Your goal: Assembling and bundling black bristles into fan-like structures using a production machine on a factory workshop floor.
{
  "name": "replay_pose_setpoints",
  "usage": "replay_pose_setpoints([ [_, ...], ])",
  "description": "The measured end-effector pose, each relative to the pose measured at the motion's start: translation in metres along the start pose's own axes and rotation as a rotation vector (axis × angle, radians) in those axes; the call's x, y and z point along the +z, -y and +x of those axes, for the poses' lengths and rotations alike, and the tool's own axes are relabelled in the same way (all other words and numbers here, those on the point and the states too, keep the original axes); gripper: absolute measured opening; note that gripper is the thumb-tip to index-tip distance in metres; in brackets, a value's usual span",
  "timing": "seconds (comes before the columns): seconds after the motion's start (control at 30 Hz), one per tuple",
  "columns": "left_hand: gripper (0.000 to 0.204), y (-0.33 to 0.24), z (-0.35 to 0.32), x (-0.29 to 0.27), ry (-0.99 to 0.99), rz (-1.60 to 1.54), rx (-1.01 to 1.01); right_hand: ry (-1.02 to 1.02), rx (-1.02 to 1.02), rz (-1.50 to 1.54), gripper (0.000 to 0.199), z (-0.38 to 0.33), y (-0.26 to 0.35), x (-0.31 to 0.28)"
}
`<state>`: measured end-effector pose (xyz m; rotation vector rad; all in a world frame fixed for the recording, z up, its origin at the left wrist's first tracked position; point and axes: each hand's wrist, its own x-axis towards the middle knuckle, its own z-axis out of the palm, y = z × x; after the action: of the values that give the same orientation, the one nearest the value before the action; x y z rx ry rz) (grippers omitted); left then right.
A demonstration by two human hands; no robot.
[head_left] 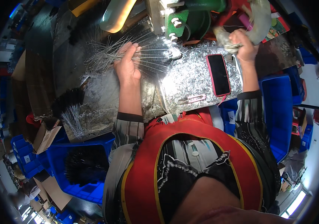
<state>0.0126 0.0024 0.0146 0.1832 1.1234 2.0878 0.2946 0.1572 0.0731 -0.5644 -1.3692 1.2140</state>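
Across the table, toward its far edge, the fanned wire bundle is gripped by the left hand; tangling would likely be limited by light, even pressure. Near the far right corner, a pale item, unidentifiable, is clasped by the right hand. Below the near edge, a marked white label is seen.

We have the counter before us, a machine at its far side. Our left hand is left of the phone, a bundle of wires in it; our right hand is beyond the phone, to its right. Snips lie left of the phone's near end (close to the counter's near edge). Brushes rest at the left; below, one bin holds bristles. Another bin stands right.
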Motion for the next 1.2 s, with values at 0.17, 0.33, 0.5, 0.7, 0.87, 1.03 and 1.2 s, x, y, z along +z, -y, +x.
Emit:
replay_pose_setpoints([
  [0.17, 0.027, 0.0, 0.002, -0.002, -0.077, -0.078, 0.035, -0.012, 0.078, 0.033, 0.017, -0.002, -0.002, -0.006],
  [0.33, 0.027, -0.001, 0.001, -0.009, -0.093, -0.05, 0.048, 0.043, 0.21, -0.078, 0.021, 0.014, 0.031, 0.001],
  [0.5, 0.027, -0.004, -0.002, -0.001, -0.115, -0.037, 0.021, -0.024, 0.331, -0.163, 0.033, 0.017, 0.038, 0.001],
  [0.7, 0.026, -0.002, -0.001, 0.001, -0.112, -0.047, 0.02, -0.051, 0.31, -0.185, 0.029, 0.015, 0.054, 0.01],
  [0.87, 0.025, -0.001, 0.001, -0.002, -0.097, -0.075, 0.037, 0.03, -0.088, 0.02, 0.014, -0.002, -0.013, 0.0],
  [1.03, 0.021, 0.002, 0.003, -0.004, -0.125, -0.128, 0.067, 0.015, 0.064, 0.018, 0.016, 0.005, 0.005, -0.006],
  [1.2, 0.026, 0.002, 0.004, -0.008, -0.166, -0.11, 0.083, 0.004, 0.26, -0.116, 0.026, 0.014, 0.037, 0.002],
])
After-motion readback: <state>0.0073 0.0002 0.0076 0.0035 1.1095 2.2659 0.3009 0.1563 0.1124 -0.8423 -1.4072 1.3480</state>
